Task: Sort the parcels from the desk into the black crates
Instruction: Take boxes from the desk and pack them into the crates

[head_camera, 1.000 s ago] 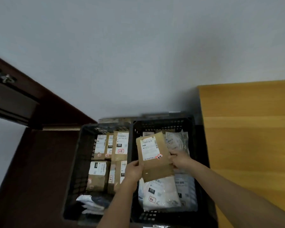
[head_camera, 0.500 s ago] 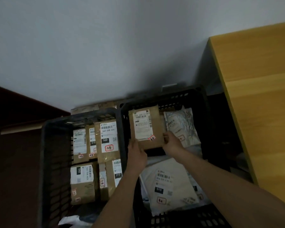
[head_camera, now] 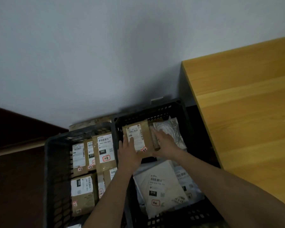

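The person is leaning over the right black crate [head_camera: 155, 111], both palms lying flat with fingers straight on a brown parcel [head_camera: 139, 137] at its far end: left hand [head_camera: 127, 151] on the near left corner, right hand [head_camera: 164, 142] on the right edge. The parcel is sitting tilted against the far wall and could be sliding down onto the white bag [head_camera: 160, 186] once released. It is flat brown card with a white label and a red-stamped sticker
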Motion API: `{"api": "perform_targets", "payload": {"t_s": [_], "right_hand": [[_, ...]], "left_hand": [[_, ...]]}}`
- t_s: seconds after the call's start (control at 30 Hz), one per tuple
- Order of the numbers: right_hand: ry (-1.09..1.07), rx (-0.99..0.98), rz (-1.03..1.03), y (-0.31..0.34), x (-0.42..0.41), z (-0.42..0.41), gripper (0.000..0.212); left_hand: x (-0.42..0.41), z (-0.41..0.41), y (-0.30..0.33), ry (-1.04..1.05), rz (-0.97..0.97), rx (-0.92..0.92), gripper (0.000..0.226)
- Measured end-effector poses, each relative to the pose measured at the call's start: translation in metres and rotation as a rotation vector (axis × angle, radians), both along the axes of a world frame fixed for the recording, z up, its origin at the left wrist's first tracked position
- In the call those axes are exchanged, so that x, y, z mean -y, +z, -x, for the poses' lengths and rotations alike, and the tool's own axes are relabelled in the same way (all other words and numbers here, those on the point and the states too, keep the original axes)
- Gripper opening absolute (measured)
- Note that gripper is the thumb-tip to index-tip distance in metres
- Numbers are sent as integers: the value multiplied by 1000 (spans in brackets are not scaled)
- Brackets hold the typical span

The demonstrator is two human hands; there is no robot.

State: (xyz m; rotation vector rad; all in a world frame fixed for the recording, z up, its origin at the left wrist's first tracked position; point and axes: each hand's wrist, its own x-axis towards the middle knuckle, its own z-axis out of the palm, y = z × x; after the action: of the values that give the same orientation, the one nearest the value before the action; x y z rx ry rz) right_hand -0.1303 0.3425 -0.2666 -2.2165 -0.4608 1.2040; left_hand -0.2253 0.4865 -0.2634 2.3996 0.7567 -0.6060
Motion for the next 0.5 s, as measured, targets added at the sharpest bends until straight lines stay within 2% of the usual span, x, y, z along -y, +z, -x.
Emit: {"api": "perform_targets", "payload": {"t_s": [0.07,0.2,0.37,0.5], "right_hand": [[76,100,103,28,4,-8,115],[134,389,177,96,24,-23,116],[85,636,222,176,70,-49,118],[-19,778,261,238,133,-71,120]], "left_hand": [[1,-8,34,-61,-88,-27,75],[9,-27,102,-139,-181,0,86],[40,-75,183,-306,-320,117,98],[95,-120,236,-421,-350,252,101]]}}
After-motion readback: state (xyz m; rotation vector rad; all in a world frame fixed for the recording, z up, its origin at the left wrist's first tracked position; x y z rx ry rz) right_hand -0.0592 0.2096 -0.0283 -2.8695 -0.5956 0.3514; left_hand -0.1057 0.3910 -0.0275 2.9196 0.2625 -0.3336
